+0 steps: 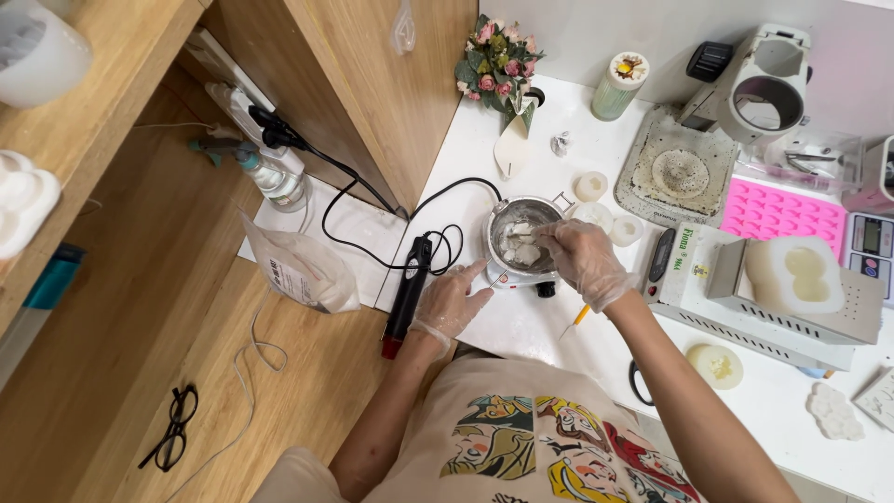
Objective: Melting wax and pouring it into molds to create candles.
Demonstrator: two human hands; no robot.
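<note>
— Two gloved hands at the worktop (521, 326); what lies furthest left?

— Black glasses (169, 428) on the wood floor, then a clear bag (303, 270) and a spray bottle (275, 177). A black heat tool (407, 296) lies just left of the left hand (452, 303).

— And that hand?

— Fingers spread, flat on the worktop, fingertips just beside the base of the little hotplate (521, 279). It holds nothing.

— Where is the pot?

— The small metal pot (521, 233) sits on that hotplate, near the middle of the worktop, with pale lumps of wax (521, 250) inside. The right hand (582, 261) reaches over its rim, fingers drawn together; they seem to pinch something thin, though I cannot tell what.

— How would the pot handle?

— Light, I'd judge, stiff and thin-walled, likely hot at the wall. Its small side handle (562, 200) looks the safer hold. The lumps seem soft and crumbly, slippery under gloves.

— To the right?

— White moulds (591, 186), a pink tray (778, 212), a scale (866, 244).
</note>
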